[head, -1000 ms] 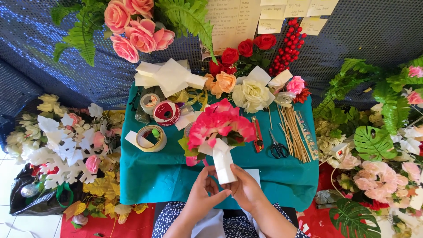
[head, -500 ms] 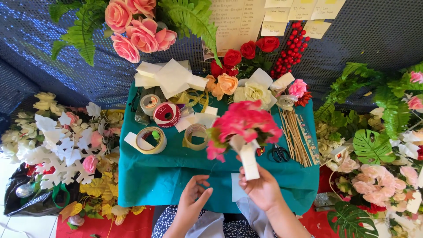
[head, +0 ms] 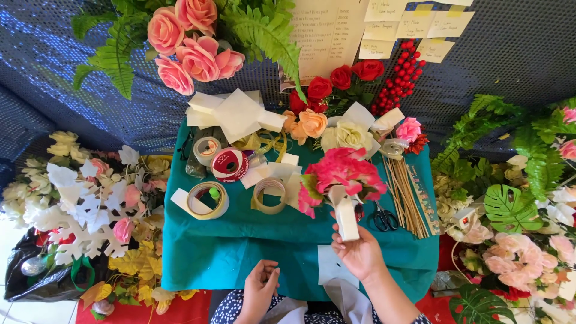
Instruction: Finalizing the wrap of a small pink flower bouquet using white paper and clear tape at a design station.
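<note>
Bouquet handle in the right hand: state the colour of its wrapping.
White wrapping, seen in the head view, held by the right hand.

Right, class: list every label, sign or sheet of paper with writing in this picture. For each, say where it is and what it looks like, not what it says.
Paper list: hung on the dark backdrop, top centre; tall cream sheet with rows of handwriting.
Sticky notes: top right of the list; pale yellow squares in overlapping rows.
Tape roll label: on the teal cloth, left of centre; round, red and white.

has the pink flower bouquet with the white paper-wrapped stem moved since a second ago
Yes. The pink flower bouquet shifted right, toward the black scissors, held in the right hand.
</note>
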